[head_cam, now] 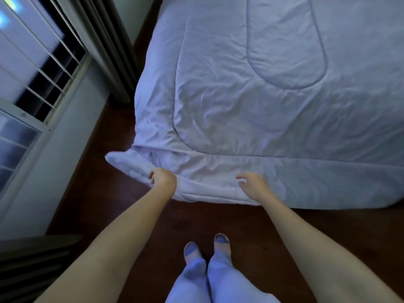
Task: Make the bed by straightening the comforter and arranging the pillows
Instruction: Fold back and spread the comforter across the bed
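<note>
A pale lilac quilted comforter (pixel 251 101) covers the bed and hangs over its foot edge in front of me. Its near left corner sticks out over the floor. My left hand (pixel 162 179) is closed on the hanging hem close to that corner. My right hand (pixel 253 185) hovers over the hem further right with fingers spread, holding nothing. No pillows are in view.
Dark wooden floor (pixel 109 204) runs along the left side and foot of the bed. A window with white bars (pixel 43 68) and a grey curtain (pixel 105 40) fill the left wall. A dark slatted piece of furniture (pixel 28 265) stands at lower left. My feet (pixel 207 243) are near the bed.
</note>
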{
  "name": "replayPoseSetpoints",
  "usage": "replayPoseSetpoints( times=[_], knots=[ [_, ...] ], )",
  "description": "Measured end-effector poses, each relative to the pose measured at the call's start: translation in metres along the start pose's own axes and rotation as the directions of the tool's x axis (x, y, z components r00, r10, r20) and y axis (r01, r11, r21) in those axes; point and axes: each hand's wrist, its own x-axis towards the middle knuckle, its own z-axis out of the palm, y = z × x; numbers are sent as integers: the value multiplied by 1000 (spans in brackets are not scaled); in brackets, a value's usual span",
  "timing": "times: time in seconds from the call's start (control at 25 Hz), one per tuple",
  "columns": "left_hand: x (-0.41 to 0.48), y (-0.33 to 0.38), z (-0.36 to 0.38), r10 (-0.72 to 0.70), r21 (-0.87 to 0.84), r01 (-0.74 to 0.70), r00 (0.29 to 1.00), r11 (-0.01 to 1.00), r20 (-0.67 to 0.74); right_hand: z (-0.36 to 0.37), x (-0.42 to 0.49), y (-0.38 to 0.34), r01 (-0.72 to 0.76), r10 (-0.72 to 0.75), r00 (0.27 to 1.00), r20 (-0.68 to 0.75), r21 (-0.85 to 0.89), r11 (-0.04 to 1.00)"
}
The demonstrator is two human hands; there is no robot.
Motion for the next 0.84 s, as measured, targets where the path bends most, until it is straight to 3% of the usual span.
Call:
replayPoseSetpoints(
  times=[0.08,0.16,0.24,0.32,0.4,0.48,0.6,0.84],
  knots=[
    [-9,-10,-13,5,-87,-9,999,996,-49,-11,1,-20,67,-56,996,-75,144,987],
    [-21,-26,-33,-47,-316,-10,984,949,-174,-27,0,-46,166,-108,973,-203,300,939],
    [-36,-42,-60,-161,-677,-71,948,732,-273,-47,-3,-76,273,-132,942,-309,473,838],
    [-52,-53,-86,-311,-860,-217,868,462,-387,-68,-7,-104,389,-168,899,-405,558,733],
    [-62,-68,-108,-436,-875,-371,762,312,-479,-87,-5,-130,475,-204,858,-471,578,664],
    [-68,-90,-123,-563,-856,-499,671,138,-482,-107,-2,-155,532,-237,827,-510,575,621],
    [-65,-135,-134,-676,-790,-605,623,-98,-394,-134,6,-198,592,-262,786,-559,562,578],
    [-22,-248,-134,-731,-662,-726,552,-186,-400,-155,53,-314,658,-238,724,-648,545,519]
  ],
)
